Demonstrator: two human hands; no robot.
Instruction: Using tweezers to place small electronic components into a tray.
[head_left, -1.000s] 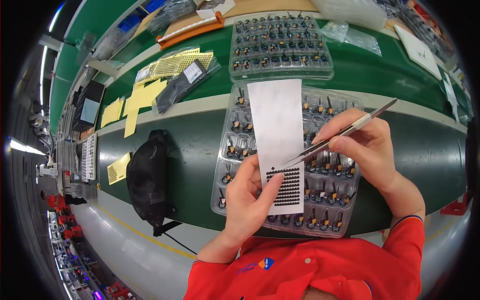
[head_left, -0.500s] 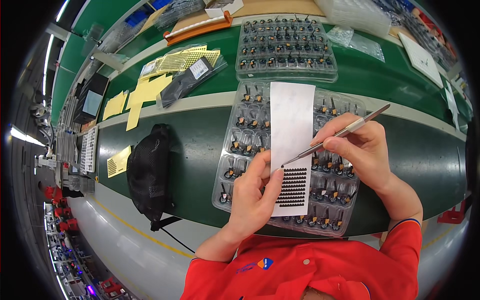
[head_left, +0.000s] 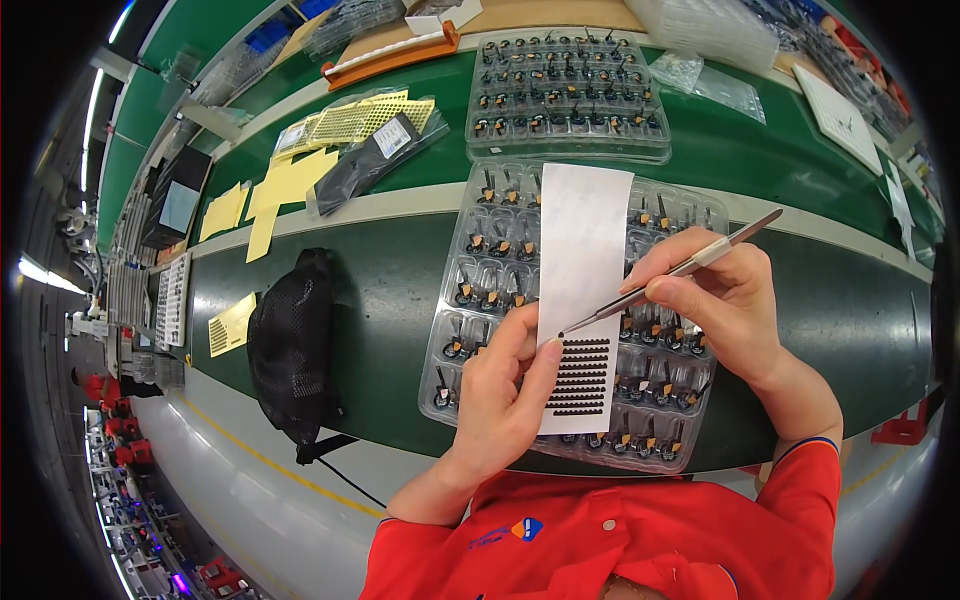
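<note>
Between thumb and fingers, my left hand (head_left: 505, 395) pinches the left edge of a long white sheet (head_left: 585, 240). Rows of small black stickers (head_left: 580, 378) cover the sheet's lower half. My right hand (head_left: 715, 295) is closed around a pair of metal tweezers (head_left: 665, 275) like a pen. The tweezers' tip meets the sheet near one small black piece at the upper left of the rows, close to my left thumb. Under the sheet lies a clear plastic tray (head_left: 465, 235) holding many small dark parts with orange tabs, partly hidden by the sheet and my hands.
Behind stands another filled clear tray (head_left: 570, 95). To the left are a black mesh bag (head_left: 292, 350), a yellow sticker sheet (head_left: 232, 325), more yellow sheets (head_left: 290, 190) and a dark plastic packet (head_left: 370, 165). An orange rack (head_left: 390, 58) and clear bags (head_left: 710, 85) lie farther back.
The view has shifted slightly, moving the bench things a little left. Both hands keep their grips, and the tweezers' tip stays by the same small black piece.
</note>
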